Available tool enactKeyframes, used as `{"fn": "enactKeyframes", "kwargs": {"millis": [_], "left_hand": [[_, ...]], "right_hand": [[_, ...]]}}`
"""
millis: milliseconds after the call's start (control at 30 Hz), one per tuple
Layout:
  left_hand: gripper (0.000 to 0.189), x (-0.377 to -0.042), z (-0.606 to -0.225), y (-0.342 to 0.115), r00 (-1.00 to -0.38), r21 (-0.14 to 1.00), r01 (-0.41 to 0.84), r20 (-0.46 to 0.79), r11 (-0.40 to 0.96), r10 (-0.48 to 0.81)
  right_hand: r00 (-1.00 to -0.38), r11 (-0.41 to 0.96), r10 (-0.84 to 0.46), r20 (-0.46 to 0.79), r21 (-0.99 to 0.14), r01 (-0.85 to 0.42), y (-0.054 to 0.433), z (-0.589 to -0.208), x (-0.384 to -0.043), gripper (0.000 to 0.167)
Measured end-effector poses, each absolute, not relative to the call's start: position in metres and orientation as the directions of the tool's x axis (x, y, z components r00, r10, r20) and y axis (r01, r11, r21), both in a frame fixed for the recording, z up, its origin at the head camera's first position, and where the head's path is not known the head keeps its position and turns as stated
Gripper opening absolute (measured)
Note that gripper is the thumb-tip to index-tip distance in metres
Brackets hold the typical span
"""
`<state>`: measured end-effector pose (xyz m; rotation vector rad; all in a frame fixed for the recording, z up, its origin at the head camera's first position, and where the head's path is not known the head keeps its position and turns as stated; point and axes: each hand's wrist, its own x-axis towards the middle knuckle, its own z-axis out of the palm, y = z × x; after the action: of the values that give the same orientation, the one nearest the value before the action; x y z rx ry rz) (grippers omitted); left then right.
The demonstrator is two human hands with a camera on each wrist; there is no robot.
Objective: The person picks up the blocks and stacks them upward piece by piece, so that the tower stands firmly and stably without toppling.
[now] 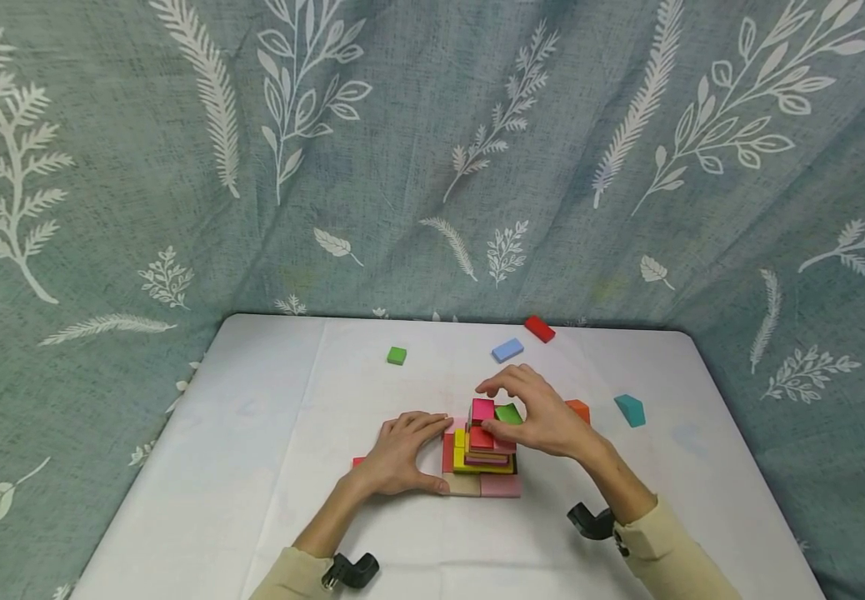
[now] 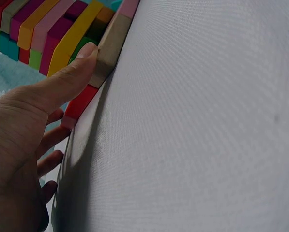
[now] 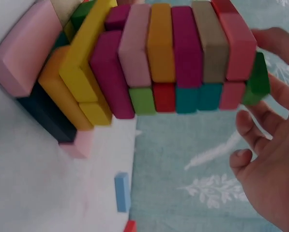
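Note:
A stepped tower of coloured blocks stands mid-table, with yellow, pink, orange and purple layers. My left hand lies spread at its left side; in the left wrist view the thumb touches a bare-wood block of the base, near a red block. At the top, my right hand arches over with bent fingers, thumb at the front by a red block. A bright pink block and a green block sit up there, within the gap between thumb and fingers.
Loose blocks lie about the white table: a green one, a light blue one and a red one at the back. An orange block and a teal block are on the right. Patterned cloth hangs behind.

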<state>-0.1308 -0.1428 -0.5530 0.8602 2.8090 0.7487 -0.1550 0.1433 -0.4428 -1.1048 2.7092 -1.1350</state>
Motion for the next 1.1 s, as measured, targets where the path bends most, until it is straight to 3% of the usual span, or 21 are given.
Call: {"fn": "enactKeyframes", "kwargs": {"millis": [367, 1100], "left_hand": [[0.105, -0.131, -0.555, -0.143, -0.837, 0.484, 0.493, 0.036, 0.723, 0.547], [0.104, -0.13, -0.553, -0.142, -0.836, 0.493, 0.491, 0.035, 0.718, 0.548]], "right_hand": [[-0.731, 0.463, -0.662, 0.163, -0.678, -0.571, 0.168, -0.437, -0.155, 0.062], [-0.753, 0.509, -0.634, 0.174, -0.639, -0.577, 0.163, -0.442, -0.156, 0.059]]}}
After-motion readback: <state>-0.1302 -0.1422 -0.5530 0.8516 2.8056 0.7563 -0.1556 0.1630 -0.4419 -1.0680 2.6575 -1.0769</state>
